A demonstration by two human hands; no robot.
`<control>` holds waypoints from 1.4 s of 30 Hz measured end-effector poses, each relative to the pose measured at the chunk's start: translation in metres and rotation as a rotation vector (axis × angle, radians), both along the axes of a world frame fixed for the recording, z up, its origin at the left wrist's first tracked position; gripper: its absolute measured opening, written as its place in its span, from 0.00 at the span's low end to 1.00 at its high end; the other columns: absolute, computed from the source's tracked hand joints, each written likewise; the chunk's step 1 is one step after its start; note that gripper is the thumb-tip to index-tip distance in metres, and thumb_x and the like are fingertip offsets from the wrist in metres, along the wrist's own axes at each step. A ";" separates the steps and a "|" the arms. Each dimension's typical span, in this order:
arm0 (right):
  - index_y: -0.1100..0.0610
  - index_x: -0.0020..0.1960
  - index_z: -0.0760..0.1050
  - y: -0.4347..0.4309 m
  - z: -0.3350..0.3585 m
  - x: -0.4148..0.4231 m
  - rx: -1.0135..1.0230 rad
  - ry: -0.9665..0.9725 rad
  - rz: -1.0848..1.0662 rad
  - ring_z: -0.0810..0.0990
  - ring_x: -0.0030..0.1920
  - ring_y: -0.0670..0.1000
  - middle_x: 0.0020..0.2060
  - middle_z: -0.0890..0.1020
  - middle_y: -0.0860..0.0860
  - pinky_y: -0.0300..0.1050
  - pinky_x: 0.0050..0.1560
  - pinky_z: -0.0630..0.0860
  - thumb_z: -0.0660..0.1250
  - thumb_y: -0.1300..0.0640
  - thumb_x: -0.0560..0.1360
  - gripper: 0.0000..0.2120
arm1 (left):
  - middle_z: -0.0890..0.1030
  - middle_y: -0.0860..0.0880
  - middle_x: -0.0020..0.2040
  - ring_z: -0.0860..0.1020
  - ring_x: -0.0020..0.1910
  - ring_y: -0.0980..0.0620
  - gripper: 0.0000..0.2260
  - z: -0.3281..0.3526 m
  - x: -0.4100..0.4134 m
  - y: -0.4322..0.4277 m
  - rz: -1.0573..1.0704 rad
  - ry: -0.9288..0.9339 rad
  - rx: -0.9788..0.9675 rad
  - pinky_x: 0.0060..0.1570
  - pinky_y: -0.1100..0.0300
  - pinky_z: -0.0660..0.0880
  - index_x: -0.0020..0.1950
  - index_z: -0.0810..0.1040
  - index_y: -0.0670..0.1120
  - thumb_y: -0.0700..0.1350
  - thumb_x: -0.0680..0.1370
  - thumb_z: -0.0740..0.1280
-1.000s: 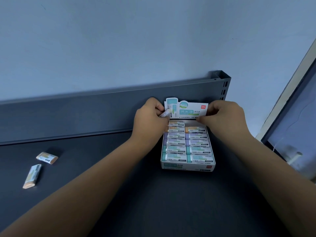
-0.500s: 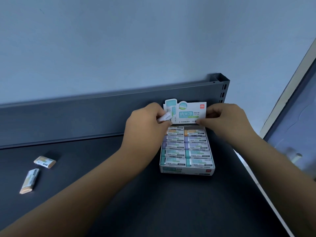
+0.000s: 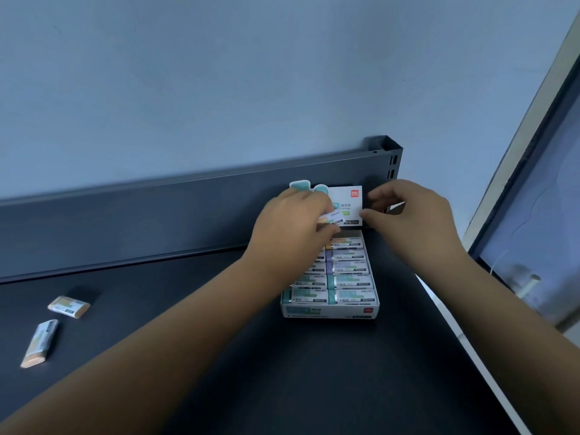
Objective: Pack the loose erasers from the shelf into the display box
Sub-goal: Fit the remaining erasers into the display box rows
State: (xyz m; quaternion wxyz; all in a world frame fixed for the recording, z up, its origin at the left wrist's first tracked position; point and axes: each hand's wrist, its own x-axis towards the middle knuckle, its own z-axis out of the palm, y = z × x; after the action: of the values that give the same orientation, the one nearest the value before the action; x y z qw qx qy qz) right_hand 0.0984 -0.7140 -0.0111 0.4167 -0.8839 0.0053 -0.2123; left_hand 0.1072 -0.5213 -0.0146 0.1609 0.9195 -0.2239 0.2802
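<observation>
A white display box (image 3: 329,310) of wrapped erasers stands on the dark shelf (image 3: 219,356) against its back rail. Its printed header card (image 3: 350,204) stands upright at the back. My left hand (image 3: 292,224) hovers over the box's back left corner and pinches a small eraser (image 3: 426,219) with a white and purple wrapper. My right hand (image 3: 411,221) pinches the right edge of the header card. Two loose orange erasers lie far left on the shelf: one (image 3: 69,306) flat, the other (image 3: 40,343) nearer me.
The shelf's grey back rail (image 3: 157,215) runs behind the box, ending in a slotted upright post (image 3: 390,158). The shelf's right edge (image 3: 464,350) runs close to the box. A window frame (image 3: 533,152) is at the far right.
My left hand has shifted right over the box's back corner with the eraser, now covering part of the header card. My right hand stays at the card's right edge.
</observation>
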 end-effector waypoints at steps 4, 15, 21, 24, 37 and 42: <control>0.48 0.47 0.83 0.002 0.005 -0.013 -0.073 -0.090 0.070 0.78 0.39 0.39 0.40 0.82 0.41 0.34 0.42 0.73 0.74 0.54 0.74 0.03 | 0.85 0.54 0.46 0.79 0.48 0.49 0.09 -0.006 0.003 0.000 0.002 -0.044 -0.027 0.46 0.50 0.75 0.50 0.83 0.51 0.54 0.74 0.73; 0.49 0.46 0.87 0.007 0.005 -0.010 0.246 0.077 0.124 0.86 0.40 0.47 0.36 0.87 0.45 0.52 0.52 0.83 0.76 0.58 0.71 0.06 | 0.84 0.52 0.47 0.79 0.49 0.49 0.07 -0.009 0.001 -0.006 -0.184 -0.008 -0.118 0.51 0.50 0.76 0.51 0.85 0.47 0.48 0.77 0.72; 0.49 0.47 0.84 0.013 0.010 -0.014 0.023 0.060 -0.001 0.82 0.43 0.43 0.39 0.85 0.42 0.42 0.45 0.79 0.73 0.57 0.72 0.06 | 0.82 0.51 0.48 0.78 0.50 0.48 0.07 -0.012 -0.003 0.006 -0.048 0.001 -0.034 0.49 0.51 0.76 0.50 0.84 0.46 0.48 0.78 0.69; 0.49 0.47 0.83 0.017 0.012 -0.016 -0.050 0.055 -0.010 0.82 0.43 0.44 0.39 0.84 0.43 0.43 0.45 0.79 0.72 0.58 0.70 0.07 | 0.81 0.51 0.46 0.76 0.48 0.49 0.10 -0.012 -0.008 0.007 -0.016 0.024 0.024 0.48 0.51 0.76 0.48 0.83 0.47 0.52 0.79 0.66; 0.49 0.45 0.81 0.026 -0.004 -0.009 -0.220 0.034 -0.039 0.81 0.44 0.49 0.40 0.83 0.44 0.46 0.47 0.79 0.71 0.56 0.72 0.03 | 0.77 0.51 0.49 0.67 0.47 0.54 0.18 -0.015 -0.014 0.008 0.032 0.169 0.167 0.49 0.58 0.71 0.51 0.82 0.47 0.58 0.81 0.60; 0.51 0.44 0.82 0.029 -0.003 -0.006 -0.368 0.043 -0.046 0.80 0.45 0.52 0.43 0.84 0.48 0.46 0.46 0.78 0.69 0.58 0.75 0.04 | 0.75 0.52 0.47 0.66 0.48 0.54 0.16 -0.011 -0.015 0.010 0.019 0.218 0.156 0.51 0.56 0.73 0.49 0.82 0.47 0.57 0.82 0.61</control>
State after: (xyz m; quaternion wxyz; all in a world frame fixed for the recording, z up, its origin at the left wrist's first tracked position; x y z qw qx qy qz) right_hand 0.0923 -0.6849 -0.0138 0.2428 -0.9493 -0.0046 -0.1999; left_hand 0.0924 -0.5113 -0.0257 0.1095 0.9563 -0.2174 0.1618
